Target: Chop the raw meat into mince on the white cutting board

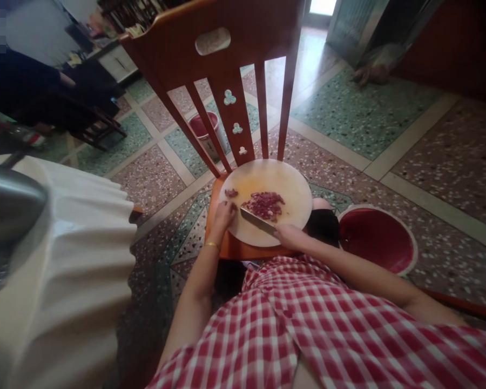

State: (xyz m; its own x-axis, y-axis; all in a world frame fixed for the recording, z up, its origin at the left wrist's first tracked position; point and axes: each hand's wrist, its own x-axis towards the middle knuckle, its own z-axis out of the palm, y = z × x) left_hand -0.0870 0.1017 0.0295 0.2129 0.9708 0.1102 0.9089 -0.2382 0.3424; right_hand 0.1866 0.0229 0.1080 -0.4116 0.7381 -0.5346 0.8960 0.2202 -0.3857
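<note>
A round white cutting board (295, 186) lies on the seat of a wooden chair. Chopped dark red meat (265, 205) is heaped at its middle, and a small separate piece of meat (231, 193) sits near the left rim. My right hand (290, 236) is closed around the handle of a kitchen knife (257, 222), whose blade lies along the near side of the heap. At the board's left edge is my left hand (225, 214), its fingers curled together close to the blade's far end. Whatever those fingers may hold is too small to make out.
The chair's slatted back (243, 38) rises behind the board. On the floor to the right stands a red-lined bucket (378, 240), with another bucket (208, 132) beyond the chair. A table with a pale cloth (85, 232) bears a metal vessel (12, 200). A person in dark clothing (28, 81) is at far left.
</note>
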